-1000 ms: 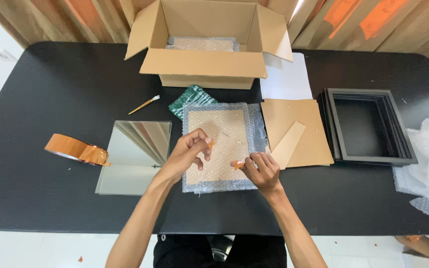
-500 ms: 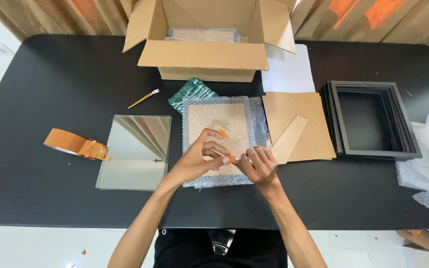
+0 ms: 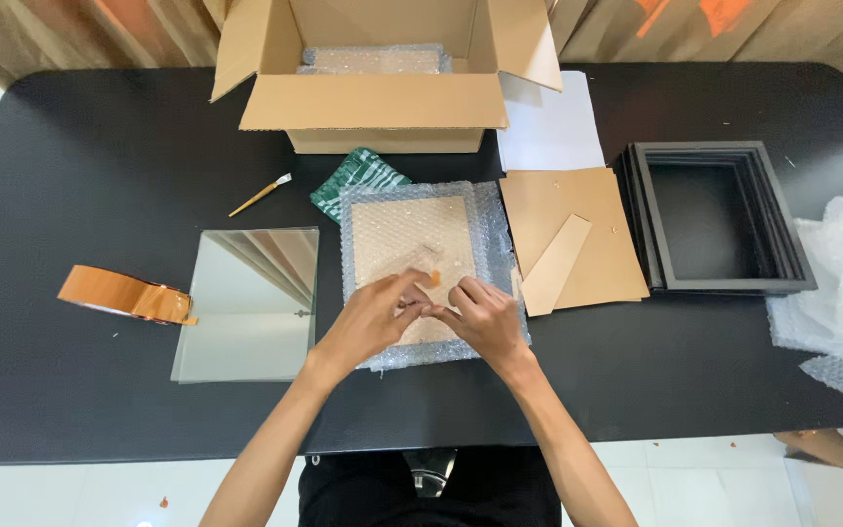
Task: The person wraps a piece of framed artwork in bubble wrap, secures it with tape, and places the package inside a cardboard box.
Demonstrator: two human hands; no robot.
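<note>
Pinching small orange tape piece (image 3: 433,279) between fingertips: left hand (image 3: 375,317) and right hand (image 3: 485,317) meet, both closed on it, above bubble-wrapped flat panel (image 3: 420,244) at desk (image 3: 80,166) centre. Wrap lies flat, likely so tape can seal its fold. Glass pane (image 3: 246,303) at 9 o'clock, tape roll (image 3: 124,295) further left. Cardboard sheets (image 3: 578,239) and black frame (image 3: 714,220) at 3 o'clock; open carton (image 3: 382,98) at 12.

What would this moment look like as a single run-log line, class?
left hand: on bubble-wrapped board | right hand: on same, fingers meeting | left of it: mirror pane, tape roll | behind: open cardboard box
</note>
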